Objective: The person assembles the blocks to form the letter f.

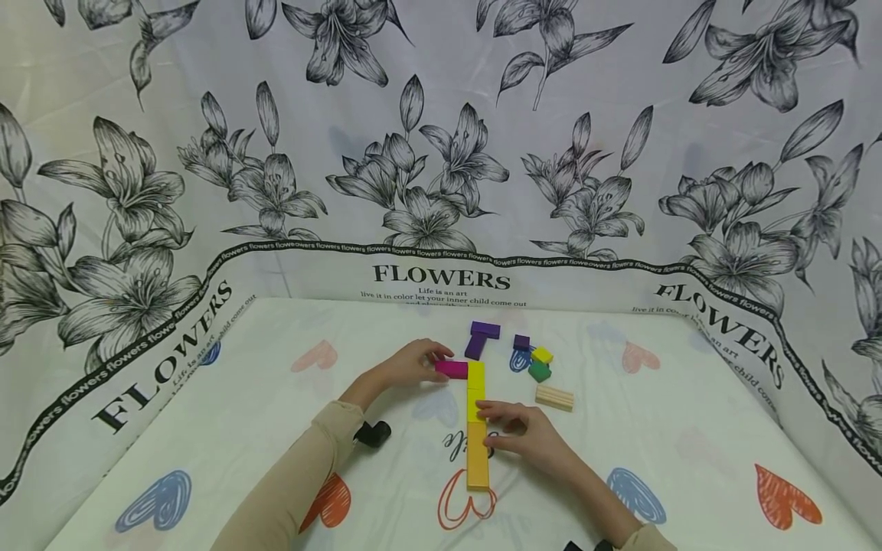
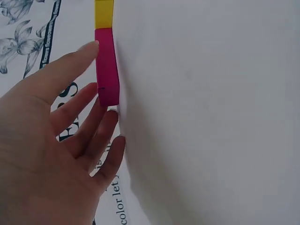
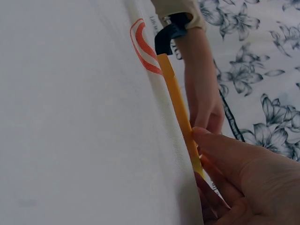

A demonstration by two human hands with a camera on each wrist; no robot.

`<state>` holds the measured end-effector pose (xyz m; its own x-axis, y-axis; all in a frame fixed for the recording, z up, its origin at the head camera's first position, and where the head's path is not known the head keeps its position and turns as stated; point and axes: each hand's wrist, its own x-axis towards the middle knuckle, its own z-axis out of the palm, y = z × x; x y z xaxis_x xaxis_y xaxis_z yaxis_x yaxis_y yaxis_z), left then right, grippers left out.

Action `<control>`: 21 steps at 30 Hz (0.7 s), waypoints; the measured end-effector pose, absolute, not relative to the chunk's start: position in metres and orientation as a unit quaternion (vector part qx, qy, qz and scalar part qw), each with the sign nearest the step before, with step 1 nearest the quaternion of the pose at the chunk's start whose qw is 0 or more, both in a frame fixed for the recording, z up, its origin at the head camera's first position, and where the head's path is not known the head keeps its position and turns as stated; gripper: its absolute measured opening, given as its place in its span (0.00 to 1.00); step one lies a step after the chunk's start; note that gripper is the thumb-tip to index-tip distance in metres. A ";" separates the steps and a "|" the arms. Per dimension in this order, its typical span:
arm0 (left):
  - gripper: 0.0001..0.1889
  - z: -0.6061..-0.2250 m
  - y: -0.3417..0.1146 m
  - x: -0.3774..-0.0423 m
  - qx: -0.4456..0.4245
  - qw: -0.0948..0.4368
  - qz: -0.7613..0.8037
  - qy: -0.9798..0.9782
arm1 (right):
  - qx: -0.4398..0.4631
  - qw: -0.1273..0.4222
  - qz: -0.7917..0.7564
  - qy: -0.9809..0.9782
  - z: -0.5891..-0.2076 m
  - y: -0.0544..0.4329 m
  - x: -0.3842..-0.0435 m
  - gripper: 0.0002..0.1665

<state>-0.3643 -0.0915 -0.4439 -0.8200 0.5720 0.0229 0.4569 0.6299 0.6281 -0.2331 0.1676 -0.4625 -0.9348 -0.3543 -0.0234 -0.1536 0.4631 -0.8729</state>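
Observation:
A magenta block [image 1: 452, 370] lies crosswise, its right end meeting the far part of a row of yellow blocks [image 1: 476, 375]. The row runs toward the person and continues as an orange block [image 1: 478, 459]. My left hand [image 1: 411, 363] is at the magenta block's outer end, with spread, slightly bent fingers; in the left wrist view the thumb [image 2: 89, 51] touches its side. From the right, my right hand [image 1: 527, 435] reaches the row, index fingertip at the yellow part and thumb at the orange block. In the right wrist view the thumb [image 3: 206, 133] lies along the orange edge.
Two purple blocks [image 1: 485, 330] lie beyond the row. To the right are a small dark purple block [image 1: 521, 342], a yellow piece [image 1: 543, 354], a green piece [image 1: 540, 371] and natural wood sticks [image 1: 554, 397]. A flower-printed cloth [image 1: 441, 275] stands behind the heart-patterned table.

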 end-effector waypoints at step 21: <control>0.32 -0.439 -0.074 -0.298 0.322 0.107 0.396 0.853 | -0.160 0.100 -0.511 0.839 -0.461 0.169 -0.233 0.24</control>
<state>-0.2977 -0.0741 -0.4390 -0.7703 0.6337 0.0716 0.4640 0.4799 0.7446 -0.2326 0.1694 -0.4606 -0.9292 -0.3696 -0.0038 -0.1662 0.4268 -0.8889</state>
